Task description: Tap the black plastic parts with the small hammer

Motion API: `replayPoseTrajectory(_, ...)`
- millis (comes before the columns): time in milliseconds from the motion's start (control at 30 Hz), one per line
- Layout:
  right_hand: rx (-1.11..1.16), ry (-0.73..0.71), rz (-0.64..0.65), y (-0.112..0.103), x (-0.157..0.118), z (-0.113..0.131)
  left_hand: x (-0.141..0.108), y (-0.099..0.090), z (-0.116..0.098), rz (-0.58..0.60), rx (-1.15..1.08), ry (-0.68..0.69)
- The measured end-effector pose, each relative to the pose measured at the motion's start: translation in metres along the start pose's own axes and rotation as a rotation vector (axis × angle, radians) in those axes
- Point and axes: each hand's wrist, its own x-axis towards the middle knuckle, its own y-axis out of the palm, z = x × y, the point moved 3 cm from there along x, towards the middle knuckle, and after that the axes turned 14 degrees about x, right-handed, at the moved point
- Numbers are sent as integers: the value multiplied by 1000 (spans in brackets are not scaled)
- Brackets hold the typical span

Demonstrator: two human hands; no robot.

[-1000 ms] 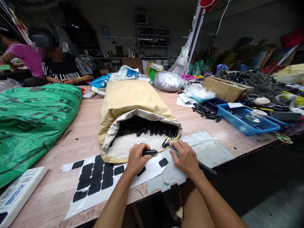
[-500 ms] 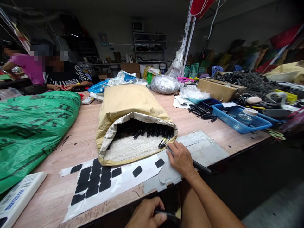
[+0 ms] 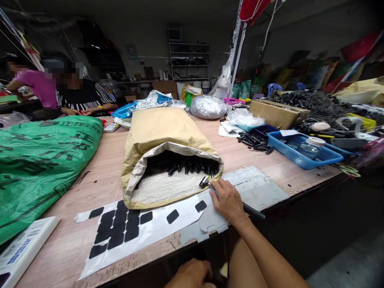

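Observation:
My right hand [image 3: 229, 201] is closed around the shaft of a small hammer [image 3: 253, 211], whose metal head rests near the right lip of the open paper sack [image 3: 168, 124]. Black parts [image 3: 192, 165] lie inside the sack's mouth. At the bottom edge, below the table's front edge, my left hand [image 3: 192, 275] is dim and partly cut off, and what it holds, if anything, is hidden. A white sheet [image 3: 150, 228] with black rounded squares lies on the table in front of the sack, beside grey board [image 3: 255, 188].
A green sack [image 3: 45, 160] and a white device [image 3: 27, 248] are at the left. Blue trays [image 3: 303, 154], a cardboard box [image 3: 276, 114] and a heap of black parts [image 3: 318, 104] are at the right. Two people sit at the back left.
My left hand has dropped lower, and the dark item seen in its fingers earlier no longer shows. My right hand and the hammer have hardly moved.

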Motion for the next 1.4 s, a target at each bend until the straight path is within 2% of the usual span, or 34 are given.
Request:
replayPoseTrajectory(67,2,3,3,0,0,0,-2,-31,-16,65,2,48)
replayPoseTrajectory(100,5,7,5,1,0,0,1,-53,-22,70,-56,89)
replayPoseTrajectory(133,9,10,5,1,0,0,7,-80,-25,-36,-80,104)
replayPoseTrajectory(167,14,11,6,1,1,0,14,-111,-24,-233,-48,63)
replayPoseTrajectory(200,18,11,5,1,1,0,21,-142,-18,-472,30,-18)
replayPoseTrajectory(233,22,9,5,1,1,0,27,-171,-9,-720,143,-159)
replayPoseTrajectory(267,25,6,3,1,1,0,34,-194,0,-901,263,-307)
replayPoseTrajectory(333,31,-1,-2,0,2,-1,51,-224,18,-1030,332,-426)
replayPoseTrajectory(400,37,-6,-7,0,2,-1,65,-237,32,-1044,356,-479)
replayPoseTrajectory(500,39,-6,-4,0,2,-2,69,-237,43,-1003,374,-508)
replayPoseTrajectory(600,32,-5,-1,0,2,-3,57,-226,45,-940,376,-485)
replayPoseTrajectory(800,29,5,-10,1,1,-1,36,-190,37,-800,344,-237)
replayPoseTrajectory(967,22,5,2,1,2,-4,38,-173,37,-879,260,-55)
replayPoseTrajectory(1100,101,15,2,-1,5,-6,39,-172,41,-900,245,-30)
replayPoseTrajectory(1267,381,-43,-83,-6,8,17,41,-171,43,-898,248,-25)
replayPoseTrajectory(1400,509,-100,-8,1,10,47,43,-170,45,-905,241,-27)
